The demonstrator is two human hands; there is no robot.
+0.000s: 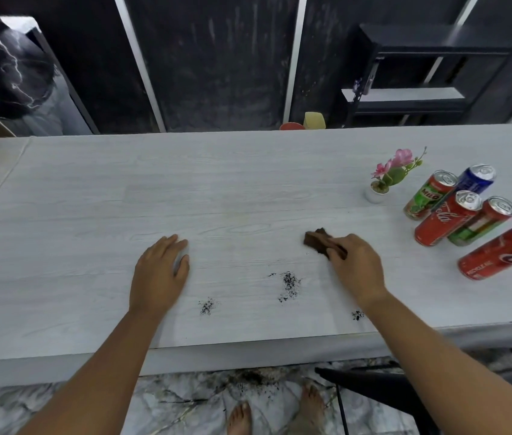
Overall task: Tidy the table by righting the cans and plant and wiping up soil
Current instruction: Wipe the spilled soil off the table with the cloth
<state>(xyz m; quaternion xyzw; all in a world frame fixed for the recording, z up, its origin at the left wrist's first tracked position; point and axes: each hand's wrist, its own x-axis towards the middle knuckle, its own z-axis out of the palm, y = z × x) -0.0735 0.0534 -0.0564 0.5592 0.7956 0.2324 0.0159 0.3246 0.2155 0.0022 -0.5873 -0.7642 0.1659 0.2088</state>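
The tabletop (91,199), pale grey with a wood grain, spans the full width of the view. Beyond it stands a dark panelled wall with light vertical strips, and a black shelf unit (421,76) sits at the far right.

The left hand (159,274) lies palm down on the tabletop left of centre, fingers (173,243) extended and released, holding nothing. The right hand (356,265) is right of centre, its fingers clenched on a brown cloth (322,241) that is pressed against the surface; part of the cloth protrudes to the left of the hand.

Five cans stand upright in a cluster at the right end of the tabletop: a green Milo can (430,194), a blue can (476,180) behind it, a red Coca-Cola can (446,219), a red and green can (483,221) just beside that, and a second red can (499,254) nearest the front edge. The small plant (389,175), pink flowers in a white pot, stands upright just left of the cans.

Soil remains on the tabletop in three dark patches: the largest soil patch (289,285) lies between the hands, a smaller soil patch (207,306) lies nearer the left forearm, and the smallest soil patch (357,315) touches the right forearm's edge. More soil lies scattered on the marble-patterned floor (170,403) below the table edge, near bare feet.
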